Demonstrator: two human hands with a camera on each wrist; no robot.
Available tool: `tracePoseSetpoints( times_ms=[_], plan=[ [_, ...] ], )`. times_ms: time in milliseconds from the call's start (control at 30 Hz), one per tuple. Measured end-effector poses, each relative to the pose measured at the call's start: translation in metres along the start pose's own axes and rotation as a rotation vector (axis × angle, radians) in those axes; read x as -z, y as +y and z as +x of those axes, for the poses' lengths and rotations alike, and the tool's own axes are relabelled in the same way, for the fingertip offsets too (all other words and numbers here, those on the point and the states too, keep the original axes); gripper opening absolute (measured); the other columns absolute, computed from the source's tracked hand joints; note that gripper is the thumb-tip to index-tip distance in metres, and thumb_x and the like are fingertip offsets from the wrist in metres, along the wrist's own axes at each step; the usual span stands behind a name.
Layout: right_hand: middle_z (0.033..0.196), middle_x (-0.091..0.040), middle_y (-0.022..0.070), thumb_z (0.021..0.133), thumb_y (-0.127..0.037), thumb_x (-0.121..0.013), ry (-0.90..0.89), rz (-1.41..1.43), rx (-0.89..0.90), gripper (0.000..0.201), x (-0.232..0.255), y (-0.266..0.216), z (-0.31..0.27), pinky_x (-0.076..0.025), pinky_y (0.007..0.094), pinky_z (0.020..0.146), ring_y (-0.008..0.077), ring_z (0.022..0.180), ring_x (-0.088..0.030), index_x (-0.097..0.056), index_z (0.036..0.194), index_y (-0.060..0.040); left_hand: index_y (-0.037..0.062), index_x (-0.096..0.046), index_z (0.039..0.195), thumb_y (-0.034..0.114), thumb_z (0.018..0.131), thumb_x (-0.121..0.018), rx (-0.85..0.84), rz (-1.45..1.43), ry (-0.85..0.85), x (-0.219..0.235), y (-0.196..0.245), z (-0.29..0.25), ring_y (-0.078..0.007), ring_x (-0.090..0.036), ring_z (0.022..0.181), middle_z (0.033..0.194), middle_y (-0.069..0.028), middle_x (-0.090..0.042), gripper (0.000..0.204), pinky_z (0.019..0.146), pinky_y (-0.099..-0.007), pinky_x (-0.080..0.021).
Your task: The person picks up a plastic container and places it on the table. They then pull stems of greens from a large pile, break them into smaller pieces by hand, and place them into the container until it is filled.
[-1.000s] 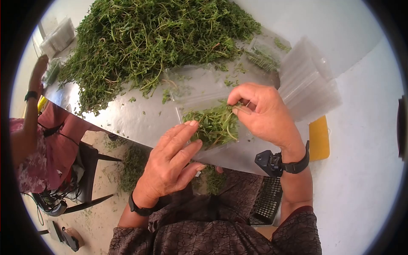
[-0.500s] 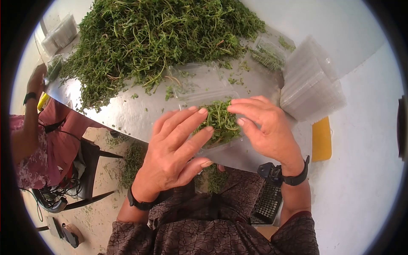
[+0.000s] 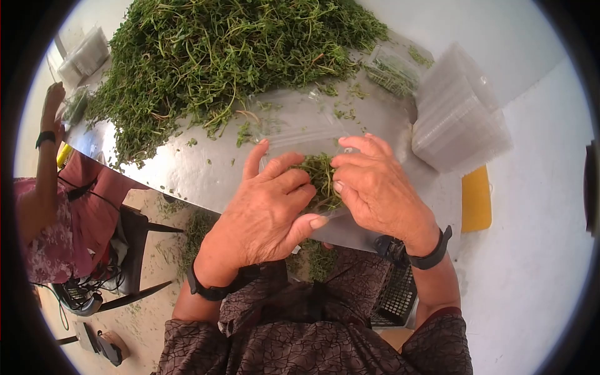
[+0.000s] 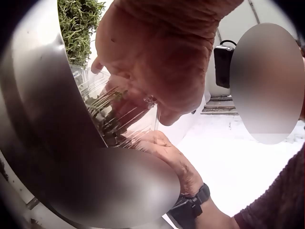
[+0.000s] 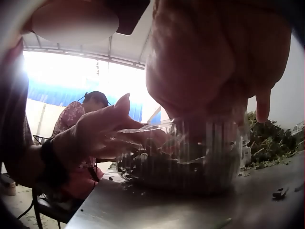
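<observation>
On the steel table, a clear plastic clamshell container [image 5: 217, 157] stands with its lid [image 3: 290, 122] folded back, away from the person. Leafy green sprigs [image 3: 320, 175] fill the tray between the hands. My left hand [image 3: 259, 209] presses the greens at the left side with bent fingers, its thumb spread toward the near rim. From the right, my right hand [image 3: 381, 190] reaches over the opposite rim, fingers pressing down on the greens. In the right wrist view, fingers show through the container's clear wall. The hands partly cover the greens in the head view.
A large heap of sprigs [image 3: 237, 62] covers the back of the steel table [image 3: 194, 165]. At right stand a filled container [image 3: 392, 70], a tall stack of clear containers [image 3: 459, 115] and a yellow panel [image 3: 476, 199]. Another person's arm [image 3: 47, 137] shows at left.
The right hand was pinching a sprig above the container, then let go; both hands have moved inward and now press the greens down. The left fingers have bent and spread.
</observation>
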State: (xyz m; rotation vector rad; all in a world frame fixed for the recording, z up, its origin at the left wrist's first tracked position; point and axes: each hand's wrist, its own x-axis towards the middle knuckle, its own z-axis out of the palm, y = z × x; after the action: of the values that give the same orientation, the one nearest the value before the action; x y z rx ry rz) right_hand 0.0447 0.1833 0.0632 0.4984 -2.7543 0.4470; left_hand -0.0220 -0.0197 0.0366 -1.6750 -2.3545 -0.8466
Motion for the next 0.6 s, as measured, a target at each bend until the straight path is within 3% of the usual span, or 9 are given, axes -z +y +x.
tracePoseSetpoints(
  times_ms=[133, 267, 367, 433, 467, 600],
  plan=[
    [0.077, -0.062, 0.0111, 0.076, -0.005, -0.061, 0.016, -0.057, 0.042, 0.01, 0.002, 0.006, -0.001, -0.036, 0.0518, 0.1, 0.033, 0.109, -0.055, -0.063, 0.067, 0.0005, 0.0002, -0.066, 0.091, 0.04, 0.092, -0.045, 0.028, -0.015, 0.016, 0.0, 0.0, -0.001, -0.0323, -0.051, 0.113, 0.093, -0.0124, -0.059, 0.046, 0.111, -0.0565, -0.016],
    [0.083, -0.064, 0.011, 0.076, -0.006, -0.062, -0.006, -0.043, 0.04, 0.008, 0.007, 0.006, -0.004, -0.036, 0.0513, 0.1, 0.0327, 0.109, -0.055, -0.064, 0.07, 0.0002, 0.0007, -0.064, 0.085, 0.04, 0.088, -0.056, -0.005, -0.006, 0.064, -0.001, 0.0, -0.005, -0.0312, -0.051, 0.111, 0.097, -0.0129, -0.058, 0.04, 0.108, -0.0577, -0.02],
    [0.091, -0.067, 0.0105, 0.076, -0.01, -0.065, 0.116, 0.08, 0.03, 0.01, 0.008, 0.002, -0.005, -0.035, 0.0509, 0.1, 0.0321, 0.109, -0.055, -0.064, 0.078, -0.0005, 0.0001, -0.065, 0.094, 0.048, 0.088, -0.051, -0.007, -0.013, 0.155, -0.001, -0.004, -0.012, -0.0335, -0.051, 0.117, 0.11, -0.0144, -0.059, 0.05, 0.11, -0.0557, -0.019],
    [0.096, -0.067, 0.0101, 0.078, -0.016, -0.067, 0.137, 0.13, 0.017, 0.016, 0.008, -0.002, -0.006, -0.036, 0.0508, 0.1, 0.0323, 0.109, -0.055, -0.065, 0.085, -0.002, 0.0, -0.064, 0.1, 0.052, 0.084, -0.057, 0.017, -0.049, 0.13, -0.001, -0.004, -0.014, -0.0347, -0.05, 0.12, 0.123, -0.0157, -0.057, 0.055, 0.11, -0.0556, -0.018],
    [0.096, -0.067, 0.0101, 0.078, -0.016, -0.067, 0.145, 0.126, 0.032, 0.016, 0.005, -0.002, -0.008, -0.036, 0.0508, 0.1, 0.0323, 0.109, -0.055, -0.065, 0.085, -0.002, 0.0002, -0.062, 0.102, 0.045, 0.083, -0.063, -0.015, -0.018, 0.091, 0.001, -0.003, -0.013, -0.0336, -0.049, 0.119, 0.122, -0.0163, -0.056, 0.049, 0.106, -0.058, -0.024],
    [0.095, -0.066, 0.0102, 0.08, -0.026, -0.068, -0.001, 0.129, 0.055, 0.025, 0.004, -0.004, -0.01, -0.034, 0.0527, 0.102, 0.033, 0.109, -0.055, -0.064, 0.086, -0.0028, 0.0002, -0.063, 0.102, 0.044, 0.085, -0.062, -0.024, -0.067, 0.062, -0.006, -0.006, -0.011, -0.0327, -0.05, 0.119, 0.117, -0.0165, -0.059, 0.047, 0.105, -0.0578, -0.027]
  ],
)
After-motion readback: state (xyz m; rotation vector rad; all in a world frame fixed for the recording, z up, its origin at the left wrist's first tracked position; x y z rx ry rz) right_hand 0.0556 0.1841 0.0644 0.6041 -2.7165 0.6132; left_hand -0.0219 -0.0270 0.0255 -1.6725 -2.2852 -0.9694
